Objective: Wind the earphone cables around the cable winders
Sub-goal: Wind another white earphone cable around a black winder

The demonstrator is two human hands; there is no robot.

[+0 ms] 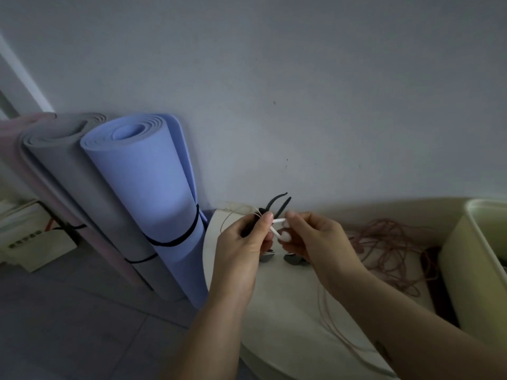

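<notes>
Left grip (pixel 241 242): clenched round the lower part of a black winder (pixel 277 204), thumb laid along it.
Right grip (pixel 315 237): pinching the stem of the white earbuds (pixel 279 229), just beside the left thumb.
Winder: held up over the far end of the desk (pixel 274 311), its two prongs poking out above the fingers.
Cable (pixel 224 224): a thin loose loop swings out beside the left grip.
Done so far: very little, I'd say. I see no turns on the prongs (the fingers hide the winder's body, so I can't be sure).
Left to do: the whole winding of this pair, by the look of it, and then the pink tangle (pixel 389 248) lying loose on the desk near the cream bin (pixel 466 270).
Under the hands: two dark pieces (pixel 292 259) on the desk, perhaps more winders; too dim to tell.
</notes>
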